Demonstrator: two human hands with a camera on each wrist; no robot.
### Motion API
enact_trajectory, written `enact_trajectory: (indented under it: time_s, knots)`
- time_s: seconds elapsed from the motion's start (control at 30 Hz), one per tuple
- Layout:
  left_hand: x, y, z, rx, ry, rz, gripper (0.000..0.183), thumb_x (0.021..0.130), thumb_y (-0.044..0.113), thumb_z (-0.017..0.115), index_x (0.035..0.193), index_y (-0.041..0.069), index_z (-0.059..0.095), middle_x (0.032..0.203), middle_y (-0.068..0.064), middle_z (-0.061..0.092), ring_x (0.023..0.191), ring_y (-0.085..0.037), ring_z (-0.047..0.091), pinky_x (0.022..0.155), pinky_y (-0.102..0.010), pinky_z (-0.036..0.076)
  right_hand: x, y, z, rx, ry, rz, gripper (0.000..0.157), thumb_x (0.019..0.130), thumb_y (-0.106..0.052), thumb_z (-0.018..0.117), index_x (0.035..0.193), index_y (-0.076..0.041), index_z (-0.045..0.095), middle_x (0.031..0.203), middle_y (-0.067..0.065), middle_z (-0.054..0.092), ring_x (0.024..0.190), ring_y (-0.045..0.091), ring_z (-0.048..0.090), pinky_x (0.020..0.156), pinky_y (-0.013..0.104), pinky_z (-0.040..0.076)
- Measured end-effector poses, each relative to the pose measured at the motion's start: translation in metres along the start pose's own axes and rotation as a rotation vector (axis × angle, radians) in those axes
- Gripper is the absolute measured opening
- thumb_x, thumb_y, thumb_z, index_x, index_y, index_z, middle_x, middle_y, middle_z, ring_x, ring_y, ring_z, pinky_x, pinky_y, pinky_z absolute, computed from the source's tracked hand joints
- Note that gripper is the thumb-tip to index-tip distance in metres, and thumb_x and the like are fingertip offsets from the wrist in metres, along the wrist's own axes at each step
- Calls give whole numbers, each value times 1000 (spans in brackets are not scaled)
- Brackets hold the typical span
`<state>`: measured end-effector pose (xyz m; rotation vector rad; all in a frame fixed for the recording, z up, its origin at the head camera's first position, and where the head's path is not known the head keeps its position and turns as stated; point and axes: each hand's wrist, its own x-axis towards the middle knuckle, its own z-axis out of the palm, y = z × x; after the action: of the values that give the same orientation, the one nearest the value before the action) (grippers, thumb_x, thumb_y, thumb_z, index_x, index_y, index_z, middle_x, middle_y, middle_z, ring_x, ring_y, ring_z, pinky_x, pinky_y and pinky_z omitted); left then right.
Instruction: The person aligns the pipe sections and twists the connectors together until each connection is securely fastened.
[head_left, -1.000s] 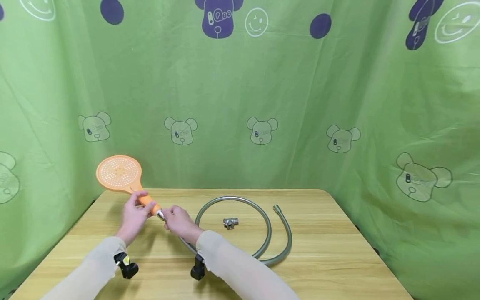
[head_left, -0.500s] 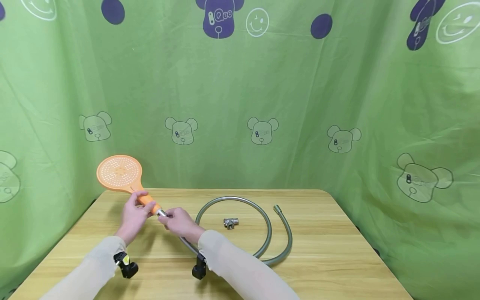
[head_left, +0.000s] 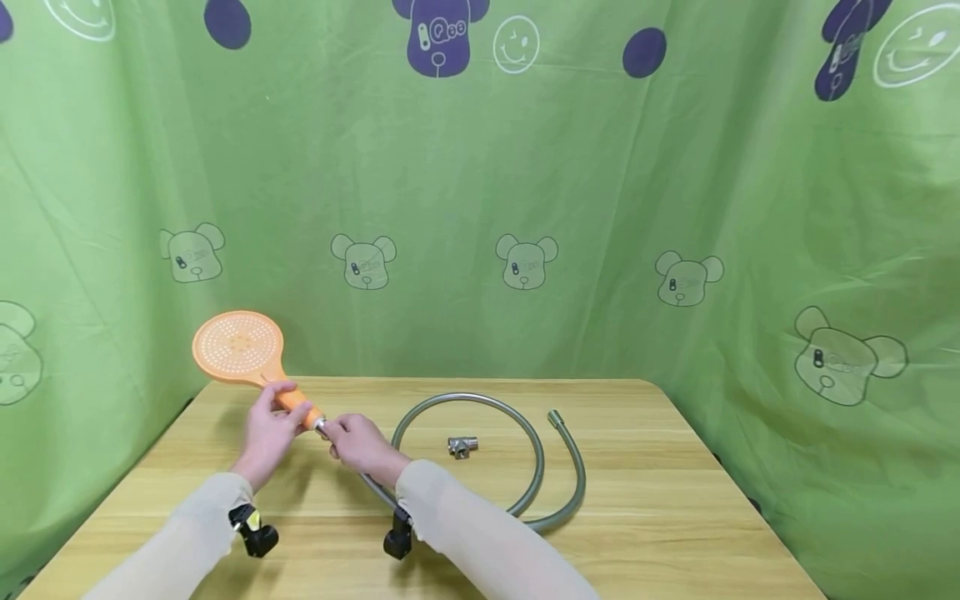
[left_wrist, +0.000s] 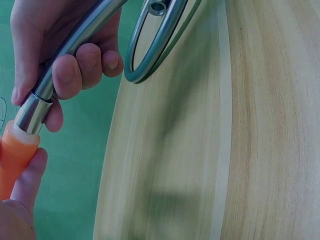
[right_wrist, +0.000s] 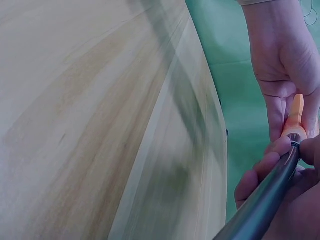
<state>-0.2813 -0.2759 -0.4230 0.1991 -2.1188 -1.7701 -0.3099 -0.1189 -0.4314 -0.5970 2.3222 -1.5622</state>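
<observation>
An orange shower head [head_left: 238,343] is held up above the table's left side, its round perforated face toward me. My left hand [head_left: 270,429] grips its orange handle [left_wrist: 16,157]. Just below, my right hand [head_left: 362,446] holds the end of a grey shower hose [head_left: 538,454]. In the left wrist view the hose's metal nut [left_wrist: 33,114] sits against the handle's lower end, with the right hand's fingers curled round the hose. How far the nut is threaded on cannot be told. From the right hand the hose loops over the table to its free end [head_left: 555,418].
A small metal tee fitting [head_left: 462,447] lies inside the hose loop on the wooden table [head_left: 660,508]. Green patterned curtain [head_left: 450,325] hangs behind and at both sides. Black wrist cameras [head_left: 259,537] are strapped to both sleeves.
The right hand's fingers and thumb have shifted round the metal nut and hose end, covering and uncovering it. Left hand and shower head stay nearly still.
</observation>
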Motion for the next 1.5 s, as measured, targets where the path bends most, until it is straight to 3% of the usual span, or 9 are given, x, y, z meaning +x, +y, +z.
enact_trajectory:
  time_s: [0.07,0.3,0.47,0.57,0.73,0.93,1.17,1.37,1.5]
  knots:
    - [0,0,1,-5,-3,-2,49,98,2,61,142,-3,38,128,-26,42,85,-4,61,82,-17,59,0,0,-1,15,-6,9,30,106,-30,50,85,-13,65,61,0,54,47,11,35,39,24,25]
    - [-1,-1,2,-2,-10,0,50,99,4,61,143,-2,38,129,-26,41,85,-3,61,83,-16,59,-2,-1,-1,61,26,28,17,106,-30,50,96,-16,55,62,0,55,49,12,40,42,24,29]
    - [1,-5,2,-4,-3,-2,50,98,3,61,142,-2,39,127,-25,42,85,-4,61,82,-17,59,-4,-2,0,58,46,28,24,105,-34,51,92,-14,54,61,1,55,51,13,41,44,25,31]
    - [2,-6,2,-12,6,-5,50,98,2,61,142,-3,39,125,-24,41,84,-3,61,81,-18,60,-5,-2,1,43,58,29,26,101,-37,59,91,-13,54,62,0,56,53,13,44,46,25,33]
    - [2,-8,2,-16,17,1,47,97,0,61,140,-3,40,121,-22,41,82,-3,60,79,-19,61,-6,-2,2,29,54,29,23,90,-22,74,95,-13,54,66,0,58,55,11,46,47,23,36]
    - [2,-8,2,-21,21,-4,47,98,0,61,140,-3,39,122,-22,40,82,-2,60,79,-18,60,-5,-2,2,-3,31,19,16,96,-21,68,89,-12,56,67,-1,58,55,11,43,47,23,33]
    - [3,-8,1,-35,27,-10,48,98,0,61,140,-3,39,124,-23,41,83,-3,60,80,-19,60,-2,-1,2,-41,12,-7,28,103,-30,56,82,-13,64,62,-2,55,51,11,39,43,23,29]
    - [3,-5,1,-17,15,-2,50,97,2,62,141,-2,39,125,-24,41,86,-7,61,81,-18,60,-1,1,3,22,40,27,18,101,-30,60,94,-14,57,63,1,58,50,11,42,42,22,32]
    - [3,-5,1,-17,12,0,50,98,2,62,141,-2,39,126,-24,42,87,-8,61,81,-18,60,0,2,3,27,72,22,19,100,-31,63,93,-15,54,61,-1,57,50,10,43,42,22,32]
